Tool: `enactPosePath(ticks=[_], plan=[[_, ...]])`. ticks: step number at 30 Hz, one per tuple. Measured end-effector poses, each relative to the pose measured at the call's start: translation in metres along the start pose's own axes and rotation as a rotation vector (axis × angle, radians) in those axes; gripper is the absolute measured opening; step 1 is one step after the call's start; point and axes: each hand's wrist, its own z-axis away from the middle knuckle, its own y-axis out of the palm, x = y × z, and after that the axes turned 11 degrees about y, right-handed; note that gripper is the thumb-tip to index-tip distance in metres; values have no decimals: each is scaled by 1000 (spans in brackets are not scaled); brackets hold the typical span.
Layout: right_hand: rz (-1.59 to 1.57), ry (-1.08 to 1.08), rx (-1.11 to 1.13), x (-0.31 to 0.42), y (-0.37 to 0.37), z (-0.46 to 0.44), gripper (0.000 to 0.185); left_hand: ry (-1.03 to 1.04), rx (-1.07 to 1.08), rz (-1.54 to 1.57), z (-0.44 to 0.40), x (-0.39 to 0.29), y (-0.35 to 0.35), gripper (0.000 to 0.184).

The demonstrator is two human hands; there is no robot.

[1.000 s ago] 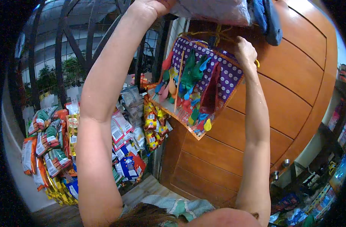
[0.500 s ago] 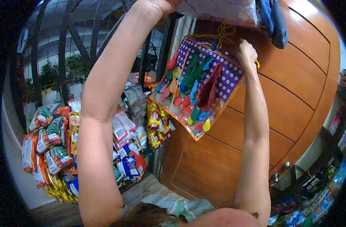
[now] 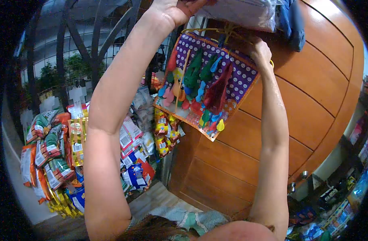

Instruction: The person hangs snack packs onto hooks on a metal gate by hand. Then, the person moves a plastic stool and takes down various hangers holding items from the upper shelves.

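Observation:
A purple dotted card of balloons [image 3: 238, 78], with red, green, blue and yellow balloons fixed to it, hangs tilted in front of the wooden door. It hangs from a yellow hanger [image 3: 204, 29]. At the card's upper right corner, my right hand [image 3: 261, 53] is closed around the hanger; its fingertips are partly hidden. My left hand [image 3: 189, 11] is raised at the top edge beside a clear plastic-wrapped bundle [image 3: 242, 14]. Its fingers are partly cut off, so what they hold cannot be made out.
Snack packs [image 3: 57, 148] hang in thick clusters at left, before a dark metal gate [image 3: 63, 52]. The brown wooden door [image 3: 296, 112] has metal knobs [image 3: 304, 174]. Dark blue cloth [image 3: 294, 26] hangs at upper right. More packaged goods [image 3: 337, 215] lie at lower right.
The balloon card and hanger have shifted slightly left and up, and tilt differently. My left hand has come lower and more into view. My right hand stays at the card's corner.

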Motion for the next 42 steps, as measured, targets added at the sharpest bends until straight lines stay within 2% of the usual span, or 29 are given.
enactPosePath(ticks=[2,8,11,15,18,21,24,27,32,33,36,38,40,42], plan=[[-8,11,-4,4,-6,-2,25,55,-43,-32,0,0,6,32],[10,80,19,16,-9,-6,23,-65,218,86,-22,-20,3,38],[71,133,31,16,-11,-10,23,-36,190,64,-13,-25,10,38],[37,34,-19,6,-7,-16,23,-39,117,80,-10,-31,15,37],[44,54,43,13,-6,-17,23,-24,85,104,-9,-34,17,36],[60,112,136,19,-8,-10,32,-3,47,95,-8,-33,18,37],[85,41,167,16,8,-5,31,-56,181,96,-8,-34,9,38],[-36,22,90,16,12,6,26,-43,185,88,-10,-30,3,38],[-14,-103,-35,-17,26,-4,21,-43,162,112,-1,-5,-19,32],[17,-60,13,-19,22,-1,21,-52,165,136,4,4,-29,30],[164,94,66,-13,-3,14,21,-36,-82,84,38,46,-45,26],[136,-54,42,-27,-5,26,24,-112,-63,185,50,84,-75,27],[293,-294,-56,-47,2,35,32,-167,-204,274,72,118,-78,27],[411,-446,-301,-77,22,42,38,-214,-181,332,81,165,-114,28]])
